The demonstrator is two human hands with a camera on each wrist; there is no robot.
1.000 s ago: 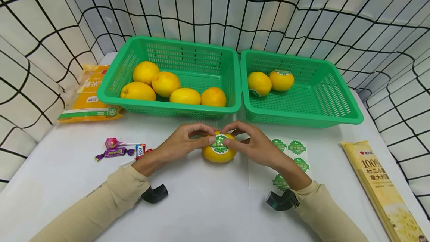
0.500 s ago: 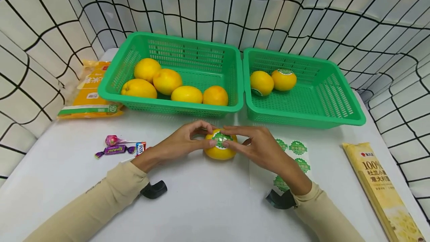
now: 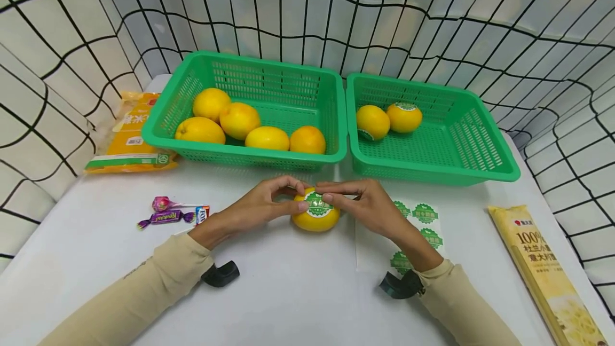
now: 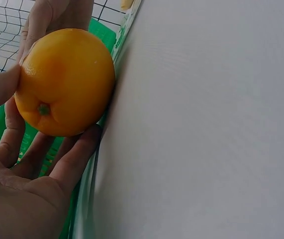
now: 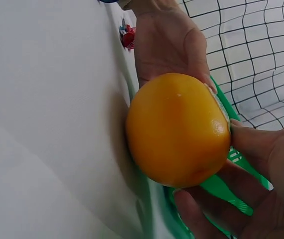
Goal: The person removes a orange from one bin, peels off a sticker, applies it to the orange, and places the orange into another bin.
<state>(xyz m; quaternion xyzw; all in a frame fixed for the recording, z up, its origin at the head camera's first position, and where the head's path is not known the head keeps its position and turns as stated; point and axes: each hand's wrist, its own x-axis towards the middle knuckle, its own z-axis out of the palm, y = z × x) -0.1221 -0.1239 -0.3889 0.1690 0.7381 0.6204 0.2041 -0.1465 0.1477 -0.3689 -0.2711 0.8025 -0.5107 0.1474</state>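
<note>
An orange (image 3: 314,224) sits on the white table in front of the baskets, a round green-and-white sticker (image 3: 319,205) on its upper side. My left hand (image 3: 264,202) holds the fruit from the left, its thumb at the sticker's edge and its fingers behind. From the right, my right hand (image 3: 372,207) grips it too, the thumb pressing the sticker's right part. Seen from the left wrist, the orange (image 4: 67,82) shows its stem end between both hands. In the right wrist view only the sticker's edge (image 5: 220,101) shows, beside the right thumb.
Several oranges lie in the left green basket (image 3: 269,159); the right green basket (image 3: 437,172) holds two with stickers. A sticker sheet (image 3: 375,250) lies under the right forearm. Candies (image 3: 165,216), a yellow bag (image 3: 129,138) and a pasta pack (image 3: 548,271) flank the hands. Black wire mesh (image 3: 281,31) surrounds the table.
My right thumb and fingers have shifted over the sticker, the thumb moving from its lower edge up to its right side. The left hand stays on the orange.
</note>
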